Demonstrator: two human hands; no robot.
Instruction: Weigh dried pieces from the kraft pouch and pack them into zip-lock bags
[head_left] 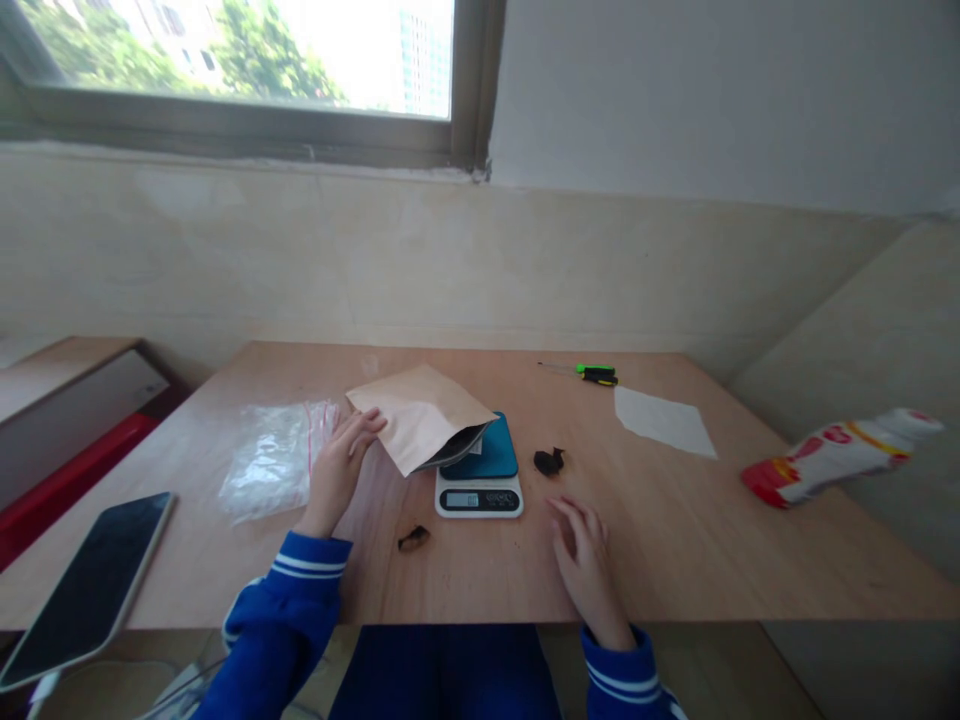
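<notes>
My left hand (341,470) is at the left edge of the brown pouch (420,415), fingers laid against the paper. I cannot tell whether my thumb pinches it from beneath. The pouch lies tilted, its open mouth resting on the blue plate of the scale (480,482), which sits mid-table just right of that hand. I judge the hand steadies the pouch so the mouth sits open on the plate and does not slide off.

My right hand (586,560) hovers low over the table (712,540), near and right of the scale, fingers spread and loose, holding nothing. A dark lump (549,461) lies just right of the scale, beyond that hand. A smaller dark bit (413,539) lies near, left of the scale.

Clear bags (274,455) lie just left of my left hand and a tablet (90,585) at the near left corner. A screwdriver (598,374) and a white sheet (664,420) lie far right.
</notes>
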